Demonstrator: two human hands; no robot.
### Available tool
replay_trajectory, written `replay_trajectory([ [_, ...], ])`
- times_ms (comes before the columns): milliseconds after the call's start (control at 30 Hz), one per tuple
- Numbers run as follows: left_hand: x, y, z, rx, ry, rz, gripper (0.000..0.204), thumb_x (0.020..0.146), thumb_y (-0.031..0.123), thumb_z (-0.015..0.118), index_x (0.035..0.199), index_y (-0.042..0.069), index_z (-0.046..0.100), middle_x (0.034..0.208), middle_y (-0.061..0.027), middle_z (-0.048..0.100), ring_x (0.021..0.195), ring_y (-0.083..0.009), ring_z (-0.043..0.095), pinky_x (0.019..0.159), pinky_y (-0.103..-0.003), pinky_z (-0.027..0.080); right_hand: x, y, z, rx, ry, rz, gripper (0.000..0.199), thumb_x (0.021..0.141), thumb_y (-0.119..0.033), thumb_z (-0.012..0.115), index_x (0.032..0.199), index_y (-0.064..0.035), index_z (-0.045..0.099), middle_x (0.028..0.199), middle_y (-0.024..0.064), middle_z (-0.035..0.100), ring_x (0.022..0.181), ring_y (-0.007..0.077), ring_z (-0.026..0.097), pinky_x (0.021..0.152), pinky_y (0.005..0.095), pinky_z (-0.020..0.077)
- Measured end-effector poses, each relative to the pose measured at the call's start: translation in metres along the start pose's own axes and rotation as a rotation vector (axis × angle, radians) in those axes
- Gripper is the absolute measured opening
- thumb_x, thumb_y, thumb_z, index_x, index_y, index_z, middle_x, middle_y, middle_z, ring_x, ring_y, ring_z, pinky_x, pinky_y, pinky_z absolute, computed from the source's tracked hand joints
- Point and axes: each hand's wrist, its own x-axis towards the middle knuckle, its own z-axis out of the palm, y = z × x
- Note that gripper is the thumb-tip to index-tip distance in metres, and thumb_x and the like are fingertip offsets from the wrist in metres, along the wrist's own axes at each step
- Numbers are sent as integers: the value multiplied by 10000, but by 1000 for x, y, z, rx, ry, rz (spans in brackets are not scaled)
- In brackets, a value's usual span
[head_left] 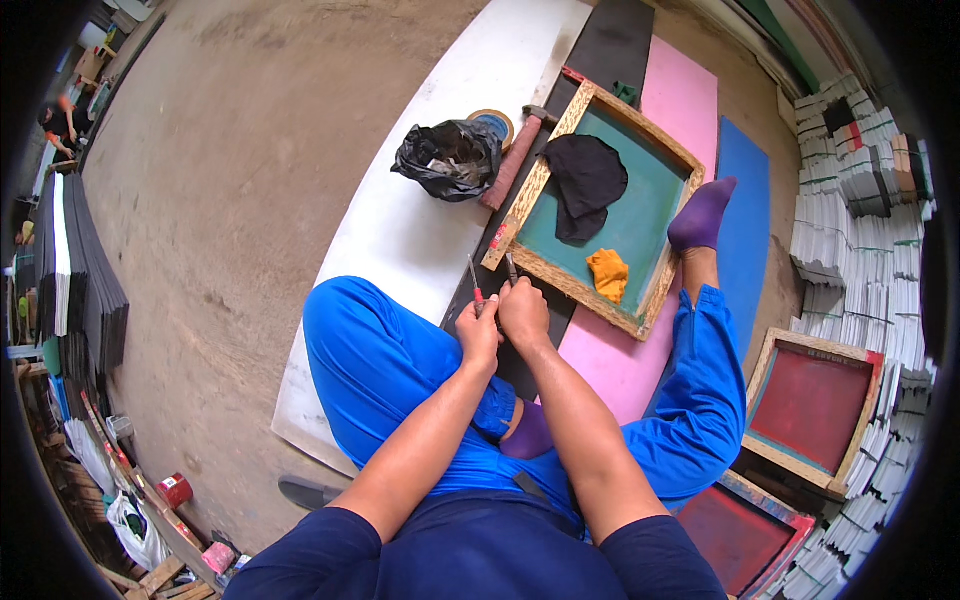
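Observation:
My left hand (478,330) is closed around a screwdriver (478,297) with a red handle, its thin metal shaft pointing up and away. Beside it, my right hand (523,312) grips a slim tool with a dark, metallic end (511,268); its kind is hidden by the fingers. Both hands are just short of the near left corner of a wooden screen frame (565,277) with green mesh. On the mesh lie a black cloth (585,180) and a crumpled yellow-orange cloth (608,273). My left foot is tucked in, and my right foot rests against the frame's right side.
A hammer (515,160) with a wrapped handle lies along the frame's left side. Next to it stand a black plastic bag (450,160) and a tape roll (492,122). Red-mesh frames (810,405) and stacked white sheets (850,230) line the right. A person (62,125) is far left.

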Motion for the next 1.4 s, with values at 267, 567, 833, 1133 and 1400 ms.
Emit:
replay_trajectory([
  [267,-2,3,-3,7,16,27,190,929,233,659,860,66,600,714,-16,575,380,-81,424,359,-246,311,8,15,2,-250,57,-133,285,938,-256,527,962,22,588,880,255,700,847,404,703,739,495,570],
  [567,-2,3,-6,-8,23,44,211,918,258,671,868,61,610,710,-20,581,378,-79,429,362,-236,319,14,28,-4,-390,150,-278,205,917,-167,502,909,13,599,822,241,705,773,374,718,679,474,582],
  [833,-5,7,-3,-8,14,38,217,921,263,666,874,59,606,709,-21,578,378,-81,430,362,-237,321,15,31,-14,-590,188,-410,123,874,-96,532,905,-14,618,821,199,715,774,310,732,667,423,593],
  [1133,-4,8,0,-26,6,40,209,921,251,663,865,61,598,709,-23,572,391,-83,437,366,-237,329,33,38,-6,17,-105,-241,324,910,-274,619,830,40,621,706,212,675,579,276,691,495,400,548],
  [1400,-9,15,-2,-104,13,-3,209,922,244,660,849,65,583,707,-23,572,416,-86,461,372,-229,330,20,6,-26,727,-581,283,370,989,-378,518,990,-9,552,738,124,671,574,211,666,489,368,539],
])
